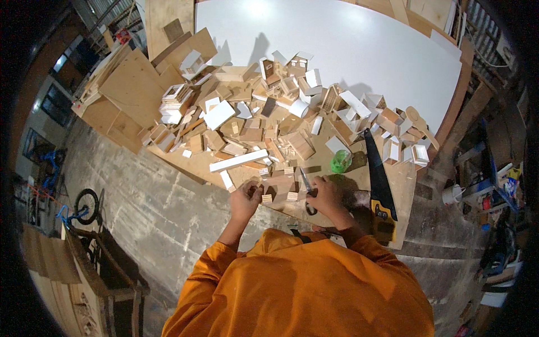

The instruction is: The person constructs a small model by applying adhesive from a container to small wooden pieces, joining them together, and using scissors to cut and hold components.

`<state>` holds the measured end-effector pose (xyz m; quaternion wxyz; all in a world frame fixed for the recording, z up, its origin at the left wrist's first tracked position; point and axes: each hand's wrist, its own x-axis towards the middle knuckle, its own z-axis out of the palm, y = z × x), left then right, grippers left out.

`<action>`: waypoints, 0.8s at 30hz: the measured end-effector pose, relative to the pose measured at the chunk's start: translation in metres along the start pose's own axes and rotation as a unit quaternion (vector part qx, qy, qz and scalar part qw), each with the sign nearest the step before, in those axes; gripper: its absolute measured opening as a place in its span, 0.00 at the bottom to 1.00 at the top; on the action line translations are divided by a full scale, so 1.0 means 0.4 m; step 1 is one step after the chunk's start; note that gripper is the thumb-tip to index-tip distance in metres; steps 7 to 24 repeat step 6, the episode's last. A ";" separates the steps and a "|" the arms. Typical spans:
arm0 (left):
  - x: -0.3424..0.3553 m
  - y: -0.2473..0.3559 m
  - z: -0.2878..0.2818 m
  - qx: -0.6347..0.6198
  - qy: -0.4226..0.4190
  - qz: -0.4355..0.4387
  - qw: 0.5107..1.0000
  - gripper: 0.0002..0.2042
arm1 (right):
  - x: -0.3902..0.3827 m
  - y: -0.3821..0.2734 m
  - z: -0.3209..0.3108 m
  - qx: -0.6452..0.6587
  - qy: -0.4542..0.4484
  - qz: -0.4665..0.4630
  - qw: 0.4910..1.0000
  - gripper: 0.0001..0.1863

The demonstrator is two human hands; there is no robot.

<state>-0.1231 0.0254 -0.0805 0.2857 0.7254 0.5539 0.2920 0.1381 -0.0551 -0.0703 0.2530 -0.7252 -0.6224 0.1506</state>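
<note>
My right hand is closed around a pair of scissors, blades pointing away from me and a dark handle loop showing below. My left hand has its fingers drawn together at the near edge of the bench; anything between them is too small to make out. Between both hands lies a flat brown wooden piece. Small striped wood blocks sit around its corners, among them a near left block and a near right block. Just beyond is a long white strip.
A handsaw with a yellow handle lies at the right, near a green container. Wood offcuts and small white box shapes pile up across the bench. Large boards lean at the left. A blue bicycle stands on the floor.
</note>
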 end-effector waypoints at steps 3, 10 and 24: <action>0.000 0.009 0.010 -0.089 -0.027 -0.043 0.995 0.16 | 0.012 0.004 -0.013 -0.074 0.030 -0.008 0.997 0.19; 0.007 -0.034 0.034 -0.135 -0.028 -0.045 0.989 0.18 | 0.015 -0.015 -0.053 -0.035 -0.023 -0.025 0.999 0.19; 0.007 -0.034 0.034 -0.135 -0.028 -0.045 0.989 0.18 | 0.015 -0.015 -0.053 -0.035 -0.023 -0.025 0.999 0.19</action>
